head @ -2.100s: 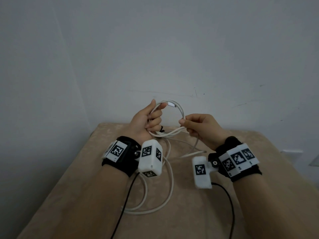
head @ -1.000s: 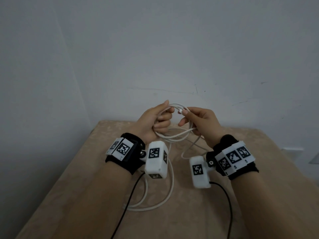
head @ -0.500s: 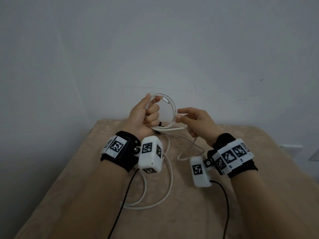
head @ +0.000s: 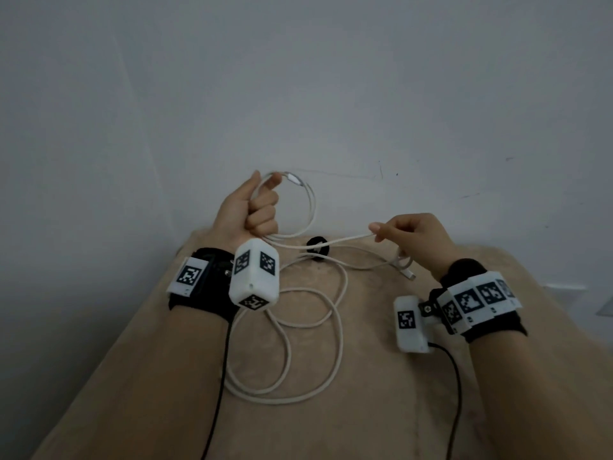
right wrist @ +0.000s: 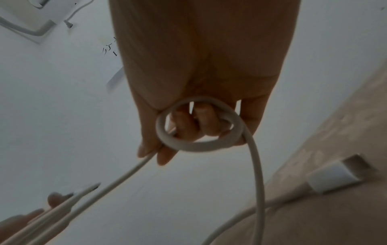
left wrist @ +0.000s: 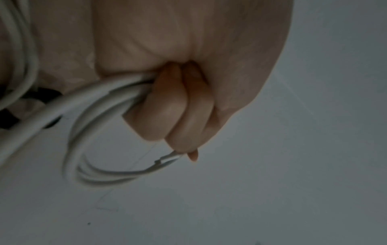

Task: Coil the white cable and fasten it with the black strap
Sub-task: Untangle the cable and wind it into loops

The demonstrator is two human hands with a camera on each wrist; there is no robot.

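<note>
Head view: left hand [head: 247, 210] clenched round coiled white cable [head: 310, 207], right hand [head: 411, 237] pinching the strand running rightward from it; black strap [head: 317, 248] on bench [head: 365, 410] between. Left wrist: loops gripped in fist. Right wrist: strand pinched, small loop below fingers [right wrist: 188, 122].

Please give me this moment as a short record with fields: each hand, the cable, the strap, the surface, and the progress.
left hand: raised, fingers curled round a few finished loops of cable
right hand: pinches the cable, stretched between the hands; a small loop hangs under its fingers
loose cable: wide loops lying on the table, plug near the right wrist
strap: on the table between the hands, not in use
progress: coil partly made, not yet fastened
</note>
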